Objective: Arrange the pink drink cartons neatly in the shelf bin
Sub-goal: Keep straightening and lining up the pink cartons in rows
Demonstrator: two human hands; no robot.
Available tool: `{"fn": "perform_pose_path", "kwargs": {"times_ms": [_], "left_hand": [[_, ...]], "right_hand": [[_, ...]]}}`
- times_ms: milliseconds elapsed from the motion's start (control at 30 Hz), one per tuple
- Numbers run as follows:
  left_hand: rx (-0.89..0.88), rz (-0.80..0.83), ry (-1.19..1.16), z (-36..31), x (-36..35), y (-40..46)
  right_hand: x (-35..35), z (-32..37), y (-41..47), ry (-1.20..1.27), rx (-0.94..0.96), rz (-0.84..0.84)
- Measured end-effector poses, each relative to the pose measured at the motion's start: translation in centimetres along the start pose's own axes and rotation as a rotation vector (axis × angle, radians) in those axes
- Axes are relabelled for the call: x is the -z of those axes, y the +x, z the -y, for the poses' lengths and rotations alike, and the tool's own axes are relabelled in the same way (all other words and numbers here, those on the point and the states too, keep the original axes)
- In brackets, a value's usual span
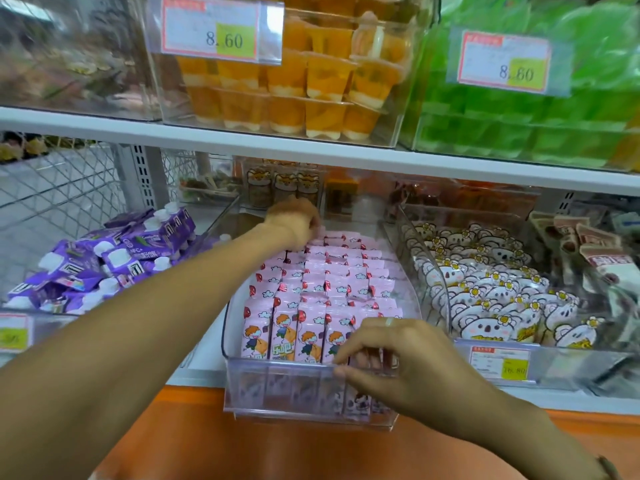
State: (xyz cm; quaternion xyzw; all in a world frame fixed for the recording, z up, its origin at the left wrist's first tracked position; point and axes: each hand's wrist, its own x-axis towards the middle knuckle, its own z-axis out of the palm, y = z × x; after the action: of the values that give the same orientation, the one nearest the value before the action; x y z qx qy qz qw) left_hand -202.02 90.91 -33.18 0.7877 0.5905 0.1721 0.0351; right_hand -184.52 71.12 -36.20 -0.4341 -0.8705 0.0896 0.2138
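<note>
1. Pink drink cartons (322,292) stand upright in rows inside clear shelf bin (242,382).
2. Left hand (294,220) at back row, grip curled on rear cartons.
3. Right hand (391,355) pinches bin's front rim.

Two white shop shelves, each carrying clear plastic bins.

The lower shelf (194,372) carries a bin of purple pouches (104,265) at the left, a clear bin (311,389) of pink drink cartons (311,306) in the middle with its front past the shelf edge, and a bin of koala-print packs (485,292) just beside it on the right. The upper shelf (242,140) carries a bin of orange jelly cups (294,81) and a bin of green packs (519,126).
</note>
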Motion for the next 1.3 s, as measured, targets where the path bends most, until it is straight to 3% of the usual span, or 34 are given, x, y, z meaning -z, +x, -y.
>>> {"fn": "perform_pose_path", "kwargs": {"times_ms": [100, 267, 433, 567, 700, 800, 1000, 1300], "left_hand": [[0.083, -0.126, -0.262, -0.1, 1.0, -0.1], [0.081, -0.412, -0.427, 0.3, 2.4, -3.6], [0.079, -0.595, -0.856, 0.0, 3.8, -9.9], [0.126, -0.506, -1.148, -1.2, 4.1, -14.8], [0.124, -0.366, -1.318, -2.5, 3.5, -17.9], [0.131, -0.362, -1.4, -2.7, 3.1, -18.5], [0.038, -0.3, -1.291, -2.1, 1.9, -18.7], [-0.06, -0.23, -1.081, -1.8, 0.5, -18.6]], "right_hand": [[0.0, 0.0, 0.1, 0.02, -0.004, -0.001], [0.3, 0.3, 0.1, 0.028, -0.03, 0.001], [0.5, 1.4, 0.4, 0.062, -0.072, -0.206], [0.1, 2.9, 1.5, 0.173, -0.146, -0.422], [-0.7, 4.3, 2.7, 0.339, -0.232, -0.312], [-1.1, 5.0, 3.5, 0.549, -0.25, -0.28], [-1.4, 4.4, 4.6, 0.88, -0.492, -0.258], [-1.6, 3.9, 4.4, 1.011, -0.493, -0.3]]}}
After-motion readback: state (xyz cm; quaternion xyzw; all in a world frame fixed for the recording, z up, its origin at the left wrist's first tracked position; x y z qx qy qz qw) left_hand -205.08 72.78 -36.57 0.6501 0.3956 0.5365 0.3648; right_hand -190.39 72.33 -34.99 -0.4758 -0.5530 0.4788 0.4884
